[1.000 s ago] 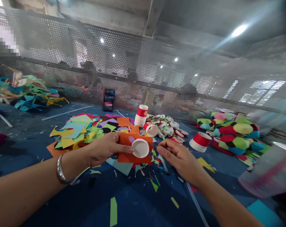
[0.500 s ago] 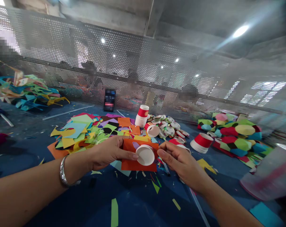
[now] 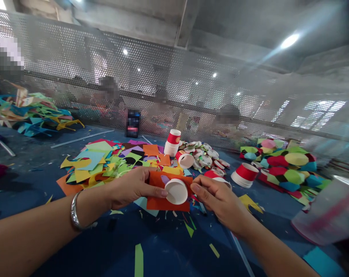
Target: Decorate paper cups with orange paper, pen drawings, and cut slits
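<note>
An orange sheet of paper [image 3: 155,202] is held up in front of me, with a round white paper cup piece [image 3: 176,191] against its near face. My left hand [image 3: 138,186] grips both, its thumb reaching over the paper to the rim of the cup piece and its other fingers behind. A small purple paper scrap [image 3: 164,179] shows just above that thumb. My right hand [image 3: 217,198] is closed in a pinch at the sheet's right edge. Its fingertips are partly hidden behind the thumb. Below the sheet, paper clippings lie on the blue table [image 3: 111,250].
Colored paper sheets [image 3: 95,154] are heaped behind my hands. Red-and-white paper cups [image 3: 172,142] stand beside a pile of cut cup pieces [image 3: 205,156]. Patchwork-colored pieces [image 3: 290,169] and a translucent container [image 3: 321,219] are at right. A perforated screen [image 3: 151,77] bounds the far side.
Both hands keep their hold on the orange paper and cup piece. The whole view has shifted slightly; little else differs.
</note>
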Demonstrator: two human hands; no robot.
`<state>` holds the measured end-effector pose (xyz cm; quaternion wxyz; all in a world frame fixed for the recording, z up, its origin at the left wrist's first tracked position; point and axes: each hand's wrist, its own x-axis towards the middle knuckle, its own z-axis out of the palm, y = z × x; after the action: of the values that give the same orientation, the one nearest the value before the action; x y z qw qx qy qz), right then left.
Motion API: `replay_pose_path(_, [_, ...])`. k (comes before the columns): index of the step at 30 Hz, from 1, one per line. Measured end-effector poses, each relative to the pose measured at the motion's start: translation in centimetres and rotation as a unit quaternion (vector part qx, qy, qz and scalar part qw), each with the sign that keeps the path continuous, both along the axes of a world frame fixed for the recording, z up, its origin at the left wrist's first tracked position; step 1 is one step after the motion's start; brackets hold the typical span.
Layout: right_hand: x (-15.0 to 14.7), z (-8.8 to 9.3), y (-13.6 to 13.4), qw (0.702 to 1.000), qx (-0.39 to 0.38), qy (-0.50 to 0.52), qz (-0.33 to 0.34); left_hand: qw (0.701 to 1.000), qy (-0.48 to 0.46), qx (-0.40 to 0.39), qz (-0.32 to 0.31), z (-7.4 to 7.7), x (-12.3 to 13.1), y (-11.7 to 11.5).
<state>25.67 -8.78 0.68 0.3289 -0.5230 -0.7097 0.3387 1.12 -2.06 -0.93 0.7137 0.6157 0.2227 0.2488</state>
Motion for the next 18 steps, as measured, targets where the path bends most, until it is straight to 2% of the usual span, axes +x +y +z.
replay_pose_path(8, [-0.05, 0.1, 0.1, 1.0, 0.011, -0.018, -0.003, 0.999, 0.021, 0.032, 0.016, -0.11, -0.21, 0.19])
replay_pose_path(18, [-0.15, 0.31, 0.06, 1.0, 0.009, -0.019, -0.01, 0.999, -0.007, 0.045, 0.022, 0.26, 0.07, -0.06])
